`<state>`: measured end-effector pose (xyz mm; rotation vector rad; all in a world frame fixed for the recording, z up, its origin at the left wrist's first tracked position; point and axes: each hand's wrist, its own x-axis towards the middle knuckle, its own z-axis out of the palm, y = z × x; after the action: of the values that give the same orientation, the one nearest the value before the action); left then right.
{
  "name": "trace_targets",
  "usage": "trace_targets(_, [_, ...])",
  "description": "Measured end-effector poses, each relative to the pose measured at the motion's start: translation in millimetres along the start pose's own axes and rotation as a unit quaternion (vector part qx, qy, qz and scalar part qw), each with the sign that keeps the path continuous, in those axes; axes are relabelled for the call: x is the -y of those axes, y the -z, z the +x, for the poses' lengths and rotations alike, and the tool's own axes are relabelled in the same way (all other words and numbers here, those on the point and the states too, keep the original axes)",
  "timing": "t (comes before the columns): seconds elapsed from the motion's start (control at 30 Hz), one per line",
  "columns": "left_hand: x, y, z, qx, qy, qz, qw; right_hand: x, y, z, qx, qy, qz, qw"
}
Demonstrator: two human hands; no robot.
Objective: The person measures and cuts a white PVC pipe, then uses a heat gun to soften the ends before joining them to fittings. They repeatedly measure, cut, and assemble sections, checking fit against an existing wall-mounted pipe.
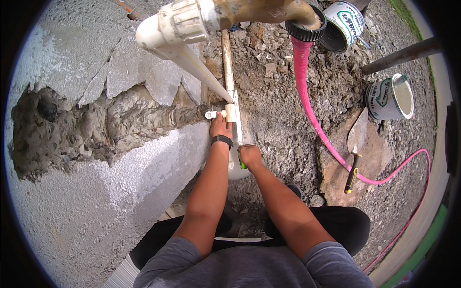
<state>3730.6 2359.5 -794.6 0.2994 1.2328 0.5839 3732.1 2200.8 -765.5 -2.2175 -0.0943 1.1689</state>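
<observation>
My left hand (221,127), with a dark wristband, is closed on a short cream pipe fitting (230,114), its fingertips beside a small white elbow (211,115). In my right hand (250,156) is a green-handled tool, apparently a hacksaw (238,117). Its long pale bar runs away from me along the fitting's right side; the cutting edge is not visible. A thin white pipe (206,74) slants down to the same spot, and a dirty pipe (227,57) continues beyond it. Below my hands lies a wider white pipe (240,172).
On the left, a grey plastered wall (144,158) has a broken-out channel (110,125). Overhead hangs a brown pipe (259,10). Rightward are a pink hose (304,96), a trowel (357,137) on a flat stone (331,158), two paint cans (343,24) and a metal post (401,55).
</observation>
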Motion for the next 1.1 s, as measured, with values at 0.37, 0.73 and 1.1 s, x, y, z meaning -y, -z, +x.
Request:
trace_targets(0.37, [0.3,0.5,1.2,-0.007,-0.001,0.002,1.0,8.1,8.2,-6.9,0.012,-0.011,0.02,1.0])
trace_targets(0.73, [-0.7,0.1,1.5,-0.013,0.007,0.01,1.0,-0.1,1.3,2.4,0.008,0.009,-0.02,1.0])
trace_targets(1.1, [-1.4,-0.9,1.1,0.003,0.004,0.001,1.0,4.4,6.6,-3.3,-0.009,0.045,0.025,0.999])
